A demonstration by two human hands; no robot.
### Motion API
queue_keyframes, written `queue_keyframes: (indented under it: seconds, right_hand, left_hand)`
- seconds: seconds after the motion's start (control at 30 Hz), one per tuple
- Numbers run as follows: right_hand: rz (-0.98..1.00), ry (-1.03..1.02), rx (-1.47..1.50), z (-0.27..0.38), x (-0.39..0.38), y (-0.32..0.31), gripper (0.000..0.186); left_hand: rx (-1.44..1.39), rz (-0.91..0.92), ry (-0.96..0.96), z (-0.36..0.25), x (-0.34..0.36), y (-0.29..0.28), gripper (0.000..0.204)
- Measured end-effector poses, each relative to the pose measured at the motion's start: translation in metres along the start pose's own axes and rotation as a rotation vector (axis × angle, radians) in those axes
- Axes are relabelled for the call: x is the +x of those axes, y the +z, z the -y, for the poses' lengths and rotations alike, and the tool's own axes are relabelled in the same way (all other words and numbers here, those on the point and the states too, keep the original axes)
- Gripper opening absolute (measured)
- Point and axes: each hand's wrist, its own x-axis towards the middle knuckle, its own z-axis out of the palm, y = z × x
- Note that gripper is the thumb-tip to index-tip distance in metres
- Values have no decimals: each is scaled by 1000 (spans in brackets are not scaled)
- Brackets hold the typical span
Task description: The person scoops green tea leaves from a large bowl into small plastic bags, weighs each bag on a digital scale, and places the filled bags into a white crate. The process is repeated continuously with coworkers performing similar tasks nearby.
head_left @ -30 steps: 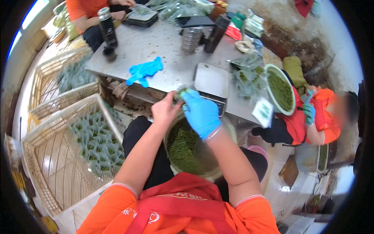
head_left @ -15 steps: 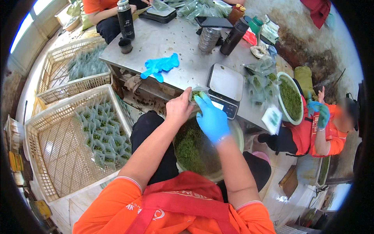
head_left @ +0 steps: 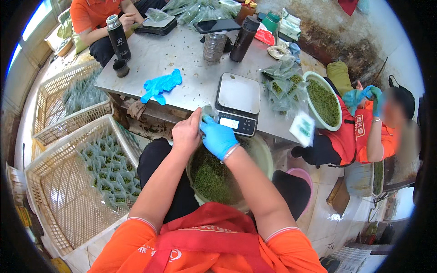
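My bare left hand [head_left: 185, 134] and blue-gloved right hand [head_left: 218, 138] both pinch a small clear pouch [head_left: 209, 111], each grip closed on it, just left of the digital scale [head_left: 238, 103]. The pouch looks crumpled and see-through, held above the bowl of green leaves [head_left: 214, 175].

Both hands [head_left: 205, 134] with small clear pouch [head_left: 209, 110], now nearer the scale [head_left: 237, 103].

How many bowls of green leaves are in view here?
2. One bowl sits on the person's lap under the left hand and gloved right hand; another bowl is on a co-worker's lap at the table's right end. Others may be hidden.
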Motion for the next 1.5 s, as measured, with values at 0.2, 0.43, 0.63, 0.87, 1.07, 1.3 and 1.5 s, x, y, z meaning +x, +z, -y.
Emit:
queue_keyframes:
  seconds: [0.2,0.43,0.63,0.87,1.07,1.3,1.5]
  right_hand:
    - [-363,460,720,-48,-24,-100,35]
    - [-625,336,-626,-254,2,-92,28]
    - [-967,340,170,-158,1,-112,28]
    - [-740,-10,-46,-116,-19,-18,34]
    - [-742,337,344,-85,-120,5,30]
    - [-330,399,730,-55,-148,50,29]
    - [-205,382,665,-56,-159,58,30]
  left_hand:
    - [-217,196,-551,0,7,-11,56]
    - [-267,205,-548,-8,11,-12,66]
    - [-220,186,-551,-4,11,-12,62]
    - [-643,-94,-640,26,-13,-39,48]
    - [-198,-354,-721,96,-110,-197,41]
    - [400,-346,-1124,197,-254,-304,57]
    - [327,-202,-1387,272,-289,-267,64]
